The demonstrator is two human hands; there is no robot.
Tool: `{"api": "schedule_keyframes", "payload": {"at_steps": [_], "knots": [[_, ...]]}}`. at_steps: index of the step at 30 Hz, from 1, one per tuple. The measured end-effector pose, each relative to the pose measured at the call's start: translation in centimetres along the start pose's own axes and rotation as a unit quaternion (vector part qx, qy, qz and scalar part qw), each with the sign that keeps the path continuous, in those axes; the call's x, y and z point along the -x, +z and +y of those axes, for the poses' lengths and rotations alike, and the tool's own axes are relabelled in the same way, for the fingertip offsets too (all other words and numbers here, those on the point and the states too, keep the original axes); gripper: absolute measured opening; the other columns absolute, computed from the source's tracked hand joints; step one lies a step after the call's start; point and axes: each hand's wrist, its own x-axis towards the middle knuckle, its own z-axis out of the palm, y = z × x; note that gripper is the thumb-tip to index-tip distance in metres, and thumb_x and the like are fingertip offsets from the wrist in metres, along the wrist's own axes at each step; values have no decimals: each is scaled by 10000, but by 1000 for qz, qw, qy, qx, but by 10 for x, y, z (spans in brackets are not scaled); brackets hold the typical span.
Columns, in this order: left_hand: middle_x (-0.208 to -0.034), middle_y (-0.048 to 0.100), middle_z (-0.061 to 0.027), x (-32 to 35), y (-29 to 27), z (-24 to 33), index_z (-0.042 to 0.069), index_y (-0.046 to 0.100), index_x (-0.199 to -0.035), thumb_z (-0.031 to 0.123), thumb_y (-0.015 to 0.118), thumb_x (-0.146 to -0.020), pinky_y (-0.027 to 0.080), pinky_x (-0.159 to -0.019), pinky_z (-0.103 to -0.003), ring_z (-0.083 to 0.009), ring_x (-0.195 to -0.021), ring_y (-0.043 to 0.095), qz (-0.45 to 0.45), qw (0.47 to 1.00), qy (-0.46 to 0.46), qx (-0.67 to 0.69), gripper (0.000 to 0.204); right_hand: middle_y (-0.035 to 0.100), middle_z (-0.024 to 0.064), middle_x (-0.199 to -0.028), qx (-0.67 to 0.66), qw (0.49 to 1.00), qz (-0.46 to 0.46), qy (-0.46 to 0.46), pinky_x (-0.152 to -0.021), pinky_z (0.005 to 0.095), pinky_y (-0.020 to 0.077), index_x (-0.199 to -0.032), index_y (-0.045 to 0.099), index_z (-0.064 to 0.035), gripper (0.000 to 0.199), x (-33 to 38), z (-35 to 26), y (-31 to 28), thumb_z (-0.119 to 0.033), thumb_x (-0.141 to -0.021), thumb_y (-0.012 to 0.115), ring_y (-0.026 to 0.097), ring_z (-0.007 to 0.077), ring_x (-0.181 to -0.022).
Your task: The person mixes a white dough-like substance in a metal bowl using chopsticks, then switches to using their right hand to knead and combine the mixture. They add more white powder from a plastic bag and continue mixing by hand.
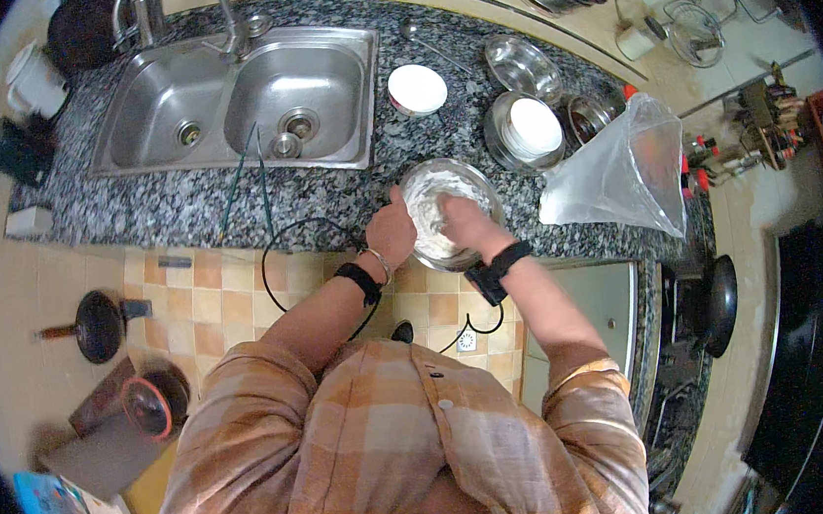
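The metal bowl [495, 196] of white floury mix [426, 202] sits at the front edge of the counter [327, 202]. The person's left hand [391, 229] grips its left rim; the right hand [468, 224] dips inside — finger spread cannot be told.

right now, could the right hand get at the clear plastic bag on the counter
Probably yes: the right hand is in the white floury mix, but the plastic bag sits to its right, with apparently only the rim of the steel bowl and countertop between.
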Motion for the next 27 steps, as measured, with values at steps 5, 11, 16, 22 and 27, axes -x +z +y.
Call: {"api": "schedule_keyframes", "payload": {"at_steps": [5,11,16,22,27], "knots": [[-785,653,-250,20,11,12,-22,331,-1304,102,527,-817,517,-664,-502,-424,-737,644,39,997,-46,-39,539,660,200,-931,-9,995,65,-69,-793,455,512,-1014,648,-34,290,14,46,-34,-90,-730,655,635,385,-883],[-777,646,-240,40,18,17,-28,380,-1269,95,538,-799,503,-682,-507,-420,-759,631,97,994,-47,-25,511,640,201,-1022,0,997,-56,-51,-843,451,480,-998,613,-31,457,-12,54,2,-325,-681,763,605,373,-983],[-795,643,-242,42,18,16,-12,409,-1199,100,549,-796,497,-681,-515,-419,-773,627,91,994,-58,-18,441,649,215,-986,-4,993,-52,-104,-816,456,490,-992,617,-37,508,-1,33,8,-411,-676,754,615,385,-960],[-809,644,-248,34,6,9,3,395,-1217,114,553,-801,495,-695,-519,-430,-789,627,45,997,-55,-7,459,663,192,-989,-2,999,30,30,-848,450,486,-1071,580,-22,539,19,20,-26,-373,-700,752,629,355,-958],[-823,650,-248,30,2,3,-12,375,-1229,97,522,-812,496,-692,-519,-437,-785,628,37,999,-33,-3,455,664,201,-986,6,998,42,-52,-846,441,501,-1123,541,6,519,26,17,-20,-298,-741,718,637,360,-945]]}}
